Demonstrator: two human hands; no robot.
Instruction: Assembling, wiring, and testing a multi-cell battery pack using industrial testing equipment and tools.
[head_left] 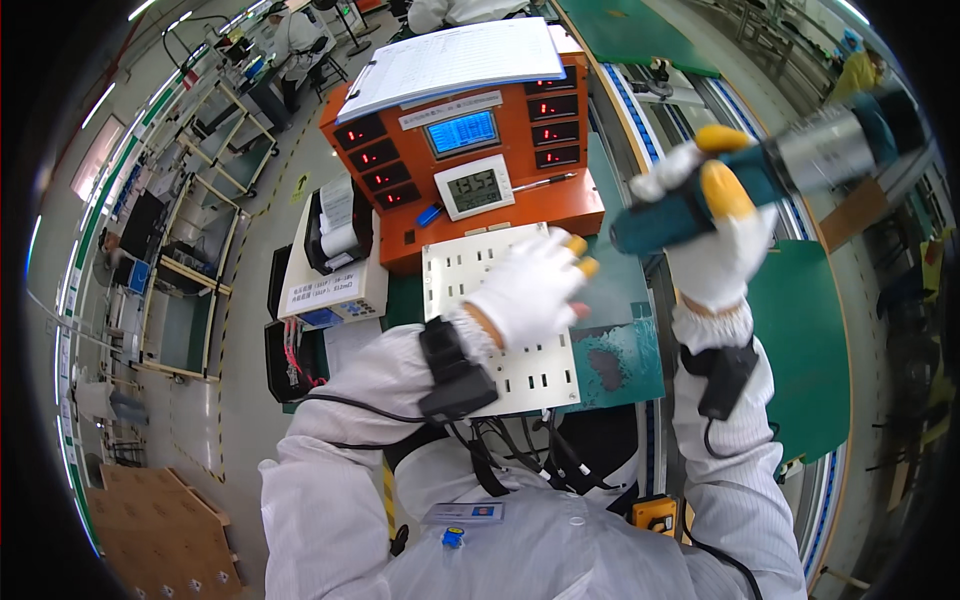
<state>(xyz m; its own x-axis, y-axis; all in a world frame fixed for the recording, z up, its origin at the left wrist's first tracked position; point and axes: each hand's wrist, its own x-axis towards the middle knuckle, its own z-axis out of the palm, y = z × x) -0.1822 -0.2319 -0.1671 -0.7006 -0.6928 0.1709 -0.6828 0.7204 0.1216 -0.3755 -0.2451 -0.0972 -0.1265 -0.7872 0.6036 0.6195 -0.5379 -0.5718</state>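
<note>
My left hand [530, 285], in a white glove with yellow fingertips, rests palm down on a white perforated plate [455, 270] that lies on the green bench. My right hand [715, 235], gloved the same way, is raised above the bench and closed around the grip of a teal power screwdriver [790, 165] with a silver barrel pointing right. A black band with a cable sits on each wrist. I cannot see the tool's tip.
An orange test console [480, 150] with red digit displays, a blue screen and a small clock stands behind the plate, with a clipboard of papers [450, 60] on top. A label printer [335, 245] stands at the left. A conveyor line [800, 330] with green mats runs on the right.
</note>
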